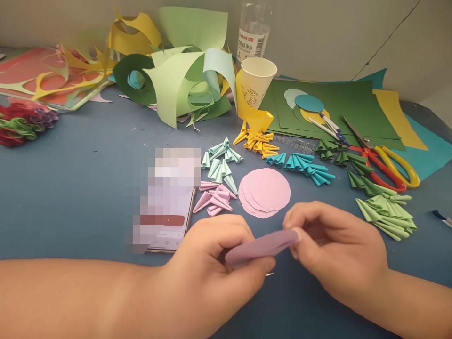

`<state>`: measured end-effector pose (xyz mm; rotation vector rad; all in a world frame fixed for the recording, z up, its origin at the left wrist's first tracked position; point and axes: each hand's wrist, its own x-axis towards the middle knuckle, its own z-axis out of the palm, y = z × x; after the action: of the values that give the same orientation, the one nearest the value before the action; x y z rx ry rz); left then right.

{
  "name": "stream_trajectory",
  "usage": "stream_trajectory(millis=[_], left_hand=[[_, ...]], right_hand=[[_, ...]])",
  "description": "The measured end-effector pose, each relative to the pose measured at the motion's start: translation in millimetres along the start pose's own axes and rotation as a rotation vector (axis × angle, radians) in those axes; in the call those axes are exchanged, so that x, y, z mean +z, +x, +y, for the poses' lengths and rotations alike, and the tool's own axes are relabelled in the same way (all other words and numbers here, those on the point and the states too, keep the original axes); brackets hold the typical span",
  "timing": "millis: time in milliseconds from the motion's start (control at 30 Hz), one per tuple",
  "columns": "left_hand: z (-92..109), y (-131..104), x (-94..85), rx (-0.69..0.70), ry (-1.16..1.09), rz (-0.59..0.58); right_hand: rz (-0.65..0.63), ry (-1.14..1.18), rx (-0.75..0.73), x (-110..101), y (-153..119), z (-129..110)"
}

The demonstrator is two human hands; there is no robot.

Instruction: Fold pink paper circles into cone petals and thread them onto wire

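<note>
A pinkish-purple paper disc is held between my two hands, low in the middle of the view. My left hand grips its left part, thumb beneath and fingers behind. At its right end, my right hand pinches the edge between thumb and fingers. Just beyond them a loose stack of pink paper circles lies on the table. Beside that stack are rolled pink paper cones, with mint cones behind them.
A phone lies left of the cones. Yellow cones, teal cones and green cones curve rightward. Scissors, a paper cup, a bottle and paper scraps stand or lie farther back.
</note>
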<state>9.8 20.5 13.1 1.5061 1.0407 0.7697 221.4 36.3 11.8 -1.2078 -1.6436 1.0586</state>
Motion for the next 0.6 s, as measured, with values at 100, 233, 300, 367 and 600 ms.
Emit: stream_trajectory(millis=[100, 233, 300, 367, 600], left_hand=[[-0.2, 0.2, 0.1, -0.013, -0.029, 0.020], [-1.1, -0.5, -0.3, 0.034, -0.072, -0.008], [-1.5, -0.8, -0.6, 0.092, -0.006, -0.054], [-2.0, -0.9, -0.7, 0.156, 0.086, -0.088], [0.7, -1.4, 0.6, 0.254, 0.129, -0.097]], right_hand=[[-0.009, 0.130, 0.036, -0.6, 0.0, 1.0], [-0.221, 0.055, -0.203, -1.5, 2.4, -4.6], [-0.267, -0.005, -0.254, -2.1, 4.2, -6.9], [-0.296, -0.033, -0.259, -2.9, 5.5, -7.4], [-0.400, -0.084, -0.295, -2.1, 4.3, -2.1]])
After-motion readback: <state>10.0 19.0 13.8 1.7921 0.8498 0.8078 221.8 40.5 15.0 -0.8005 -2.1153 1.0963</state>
